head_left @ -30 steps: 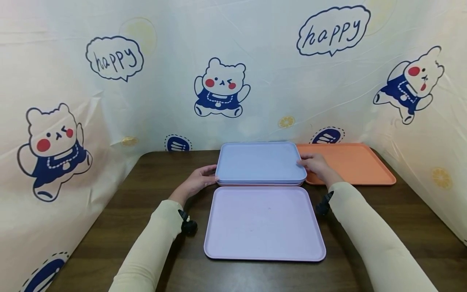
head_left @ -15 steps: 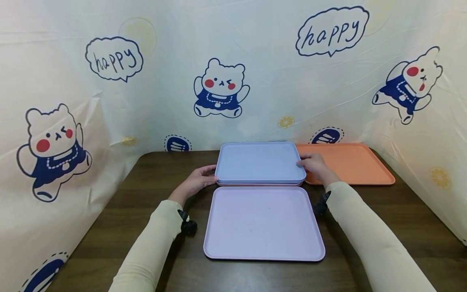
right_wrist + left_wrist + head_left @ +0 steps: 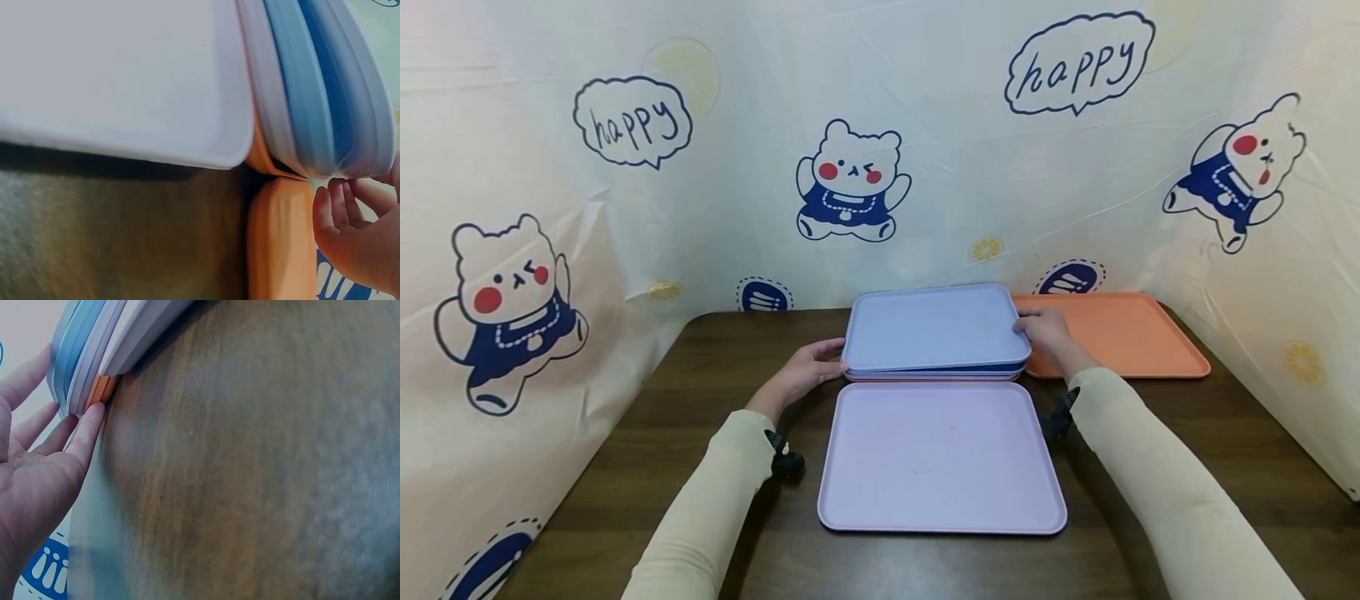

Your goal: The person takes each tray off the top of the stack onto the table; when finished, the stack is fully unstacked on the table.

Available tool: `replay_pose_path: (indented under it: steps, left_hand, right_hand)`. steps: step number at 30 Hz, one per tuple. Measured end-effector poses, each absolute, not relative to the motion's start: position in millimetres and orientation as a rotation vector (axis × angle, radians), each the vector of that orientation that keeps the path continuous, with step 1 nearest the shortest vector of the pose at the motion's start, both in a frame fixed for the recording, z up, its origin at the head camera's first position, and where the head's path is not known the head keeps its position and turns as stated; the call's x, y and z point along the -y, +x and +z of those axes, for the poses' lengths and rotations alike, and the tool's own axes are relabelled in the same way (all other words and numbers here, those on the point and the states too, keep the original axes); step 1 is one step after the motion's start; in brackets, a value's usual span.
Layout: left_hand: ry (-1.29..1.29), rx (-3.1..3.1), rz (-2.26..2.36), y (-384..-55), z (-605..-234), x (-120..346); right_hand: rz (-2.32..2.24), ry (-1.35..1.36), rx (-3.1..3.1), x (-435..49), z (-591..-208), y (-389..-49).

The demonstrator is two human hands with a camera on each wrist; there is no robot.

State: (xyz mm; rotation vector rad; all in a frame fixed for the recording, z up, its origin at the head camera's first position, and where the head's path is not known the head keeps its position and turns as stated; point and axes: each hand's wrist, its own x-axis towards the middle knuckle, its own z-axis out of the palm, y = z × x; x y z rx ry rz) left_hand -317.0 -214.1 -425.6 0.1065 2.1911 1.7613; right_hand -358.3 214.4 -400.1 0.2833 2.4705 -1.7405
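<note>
A light blue tray [image 3: 936,329] tops a stack at the back of the table, its right side raised off the second blue tray [image 3: 309,94]. My right hand [image 3: 1048,333] pinches that raised edge between thumb and fingers. At the stack's left side, my left hand [image 3: 805,369] touches the tray edges with nearly straight fingers. Below the blue trays lie a lavender tray [image 3: 269,94] and, lowest, an orange one [image 3: 99,390]. A separate lavender tray [image 3: 942,458] lies flat in front of the stack.
Another orange tray [image 3: 1112,337] lies right beside the stack, behind my right hand. The brown wooden table [image 3: 647,467] ends at a printed cloth backdrop [image 3: 715,208] at the back and sides.
The right side of the top blue tray has risen, opening a gap above the tray below. My right hand went up slightly with it, while my left hand stayed in place.
</note>
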Motion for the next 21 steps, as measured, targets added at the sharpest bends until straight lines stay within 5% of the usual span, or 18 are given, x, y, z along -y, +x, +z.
replay_pose_path:
  steps: [21]
  left_hand:
    - [0.117,-2.179,1.784,-316,-427,214]
  right_hand:
    - [-1.730,0.330,-2.404,-225,-383,-350]
